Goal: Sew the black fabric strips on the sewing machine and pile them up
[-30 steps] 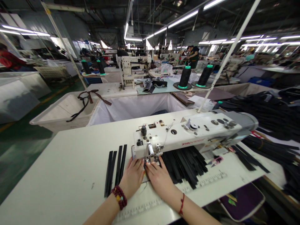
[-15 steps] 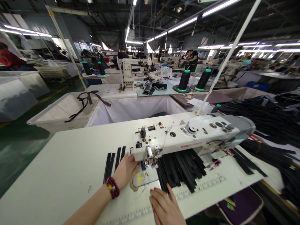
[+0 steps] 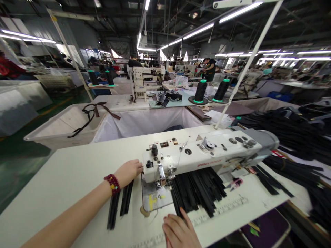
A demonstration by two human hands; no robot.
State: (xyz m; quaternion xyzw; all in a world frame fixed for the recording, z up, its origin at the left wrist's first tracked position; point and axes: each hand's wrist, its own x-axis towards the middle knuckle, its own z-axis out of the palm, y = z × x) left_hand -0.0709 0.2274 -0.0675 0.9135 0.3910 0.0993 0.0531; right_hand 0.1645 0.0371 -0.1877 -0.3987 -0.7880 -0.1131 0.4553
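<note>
My left hand (image 3: 128, 173), a beaded bracelet on its wrist, is at the left end of the sewing machine head (image 3: 186, 158). Its fingers curl inward, and whatever they pinch, if anything, is hidden. Black strips (image 3: 127, 198) lie in two small groups on the table beneath and beside this hand and forearm. My right hand (image 3: 182, 231) rests on the table below the machine, fingers stretched out, fingertips close to a pile of black strips (image 3: 198, 191). Between the hands sits the metal needle plate (image 3: 157, 201) with yellow marks.
Pink-handled thread snips (image 3: 235, 185) lie right of the pile, above a printed ruler scale (image 3: 219, 210). Behind the table stands a bin with white lining (image 3: 144, 120). Thread cones (image 3: 201, 91) and another sewing machine (image 3: 146, 79) are farther back. A person (image 3: 210, 69) stands in the distance.
My left hand has drawn back from the needle area, left and away from me, to the end of the machine head. My right hand stays nearly in place. The view has shifted slightly.
</note>
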